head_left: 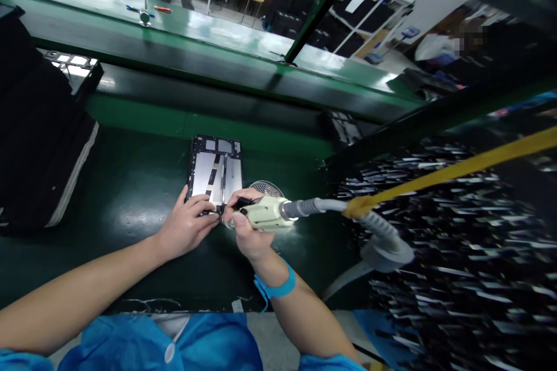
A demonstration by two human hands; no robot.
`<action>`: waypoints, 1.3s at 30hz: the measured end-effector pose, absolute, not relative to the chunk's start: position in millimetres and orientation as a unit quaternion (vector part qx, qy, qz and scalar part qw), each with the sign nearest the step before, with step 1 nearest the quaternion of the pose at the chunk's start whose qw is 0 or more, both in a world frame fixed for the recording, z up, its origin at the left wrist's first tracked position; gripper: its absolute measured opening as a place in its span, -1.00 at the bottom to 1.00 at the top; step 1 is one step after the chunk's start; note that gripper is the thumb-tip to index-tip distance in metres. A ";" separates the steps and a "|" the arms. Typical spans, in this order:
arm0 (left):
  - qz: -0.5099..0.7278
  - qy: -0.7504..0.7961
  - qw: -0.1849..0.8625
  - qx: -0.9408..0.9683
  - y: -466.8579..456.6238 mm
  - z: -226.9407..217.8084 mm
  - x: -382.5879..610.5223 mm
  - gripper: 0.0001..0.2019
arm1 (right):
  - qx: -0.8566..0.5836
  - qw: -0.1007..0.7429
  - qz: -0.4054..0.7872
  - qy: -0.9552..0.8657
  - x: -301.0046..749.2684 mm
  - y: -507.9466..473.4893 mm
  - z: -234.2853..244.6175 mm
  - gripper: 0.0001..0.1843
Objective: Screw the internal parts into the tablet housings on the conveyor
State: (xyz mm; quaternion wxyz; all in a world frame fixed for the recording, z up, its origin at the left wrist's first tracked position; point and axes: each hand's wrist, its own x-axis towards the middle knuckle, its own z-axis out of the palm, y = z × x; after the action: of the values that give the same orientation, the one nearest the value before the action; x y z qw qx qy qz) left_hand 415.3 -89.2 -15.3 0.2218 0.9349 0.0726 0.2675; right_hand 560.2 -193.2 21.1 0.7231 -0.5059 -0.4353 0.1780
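Note:
An opened tablet (201,173) lies on the dark green bench, its silver inner plate and dark frame showing. My left hand (185,226) grips its lower left part, fingers bent over the near edge. My right hand (252,237) is wrapped round a pale electric screwdriver (270,213), held nearly level with its tip end at the tablet's lower right corner. Fingers cover the tip, so its contact point is hidden. A grey cable (324,204) runs from the screwdriver's back end. Behind it sits a round perforated metal dish (267,188), partly covered by my right hand.
A yellow strap (456,171) stretches from the cable to the upper right. Many dark, shiny strips (456,255) fill the right side, blurred. At left stands a large black padded stack (39,122). A raised green ledge (209,29) runs along the back, with small tools on it.

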 end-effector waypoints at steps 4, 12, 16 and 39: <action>0.272 0.075 0.213 0.935 -89.5 -19.2 414.6 -0.82 | -0.512 0.716 0.183 -0.437 559.6 -193.6 23.2 -0.73; 0.275 0.072 0.217 0.934 -88.9 -21.2 414.4 -0.83 | -0.547 0.773 0.015 -0.320 614.5 -199.8 41.3 -0.78; 0.271 0.076 0.220 0.934 -88.7 -20.4 413.8 -0.82 | -0.614 0.735 -0.026 -0.286 635.3 -198.8 31.5 -0.85; 0.265 0.077 0.229 0.934 -88.3 -17.8 413.2 -0.82 | -0.637 0.714 -0.021 -0.289 639.5 -197.0 18.6 -0.82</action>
State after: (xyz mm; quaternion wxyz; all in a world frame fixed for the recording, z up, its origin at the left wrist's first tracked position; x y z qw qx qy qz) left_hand 413.2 -88.3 -17.8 0.2294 0.9335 0.0770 0.2646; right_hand 639.5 -197.0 18.6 0.7143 -0.6372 -0.2887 -0.0209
